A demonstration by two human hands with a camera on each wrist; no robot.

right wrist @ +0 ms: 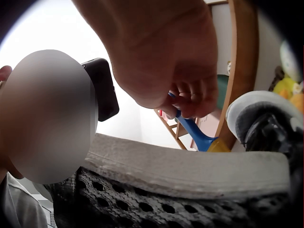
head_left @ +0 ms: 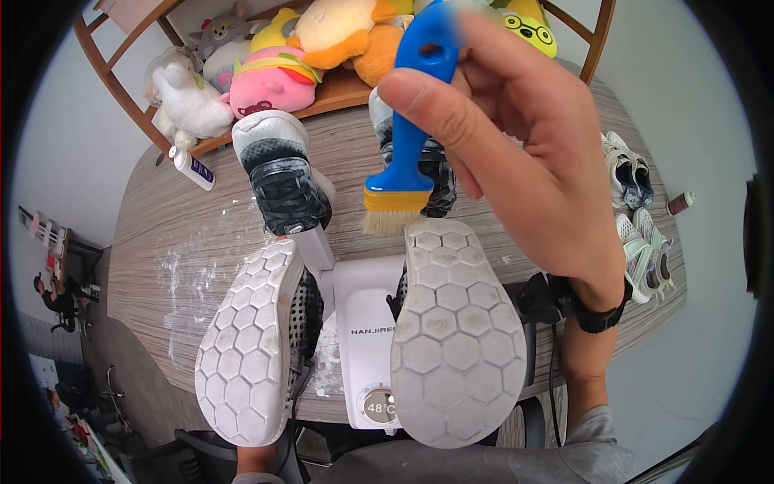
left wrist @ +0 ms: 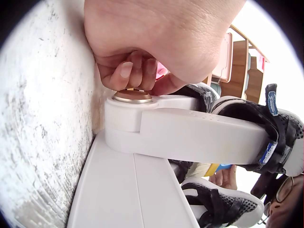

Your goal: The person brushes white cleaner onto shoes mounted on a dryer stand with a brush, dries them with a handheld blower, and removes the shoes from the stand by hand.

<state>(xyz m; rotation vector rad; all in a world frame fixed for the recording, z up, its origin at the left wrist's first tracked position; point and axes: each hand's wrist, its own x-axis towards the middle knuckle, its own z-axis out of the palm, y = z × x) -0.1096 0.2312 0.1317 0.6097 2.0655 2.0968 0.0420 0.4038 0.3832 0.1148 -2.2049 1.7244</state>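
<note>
My right hand [head_left: 536,157] pinches the blue handle of a brush [head_left: 409,157] between thumb and fingers, its pale bristles pointing down just above the toe of a shoe [head_left: 459,339]. That shoe and another [head_left: 246,347] show their white hexagon-patterned soles on either side of a white device [head_left: 367,294] reading 48°C. In the left wrist view my left hand [left wrist: 156,42] has curled fingers on a round bronze knob [left wrist: 133,96] at the joint of the device's white arms [left wrist: 204,135]. The head view hides that hand. The right wrist view shows the brush [right wrist: 197,135] in my right hand [right wrist: 166,61].
Two dark shoes [head_left: 286,181] [head_left: 439,181] stand beyond the device. A white bottle [head_left: 193,169] is at the back left. More shoes [head_left: 637,250] and a small bottle [head_left: 681,203] lie at the right. Plush toys [head_left: 274,81] fill a wooden shelf behind. White residue marks the table [head_left: 153,266].
</note>
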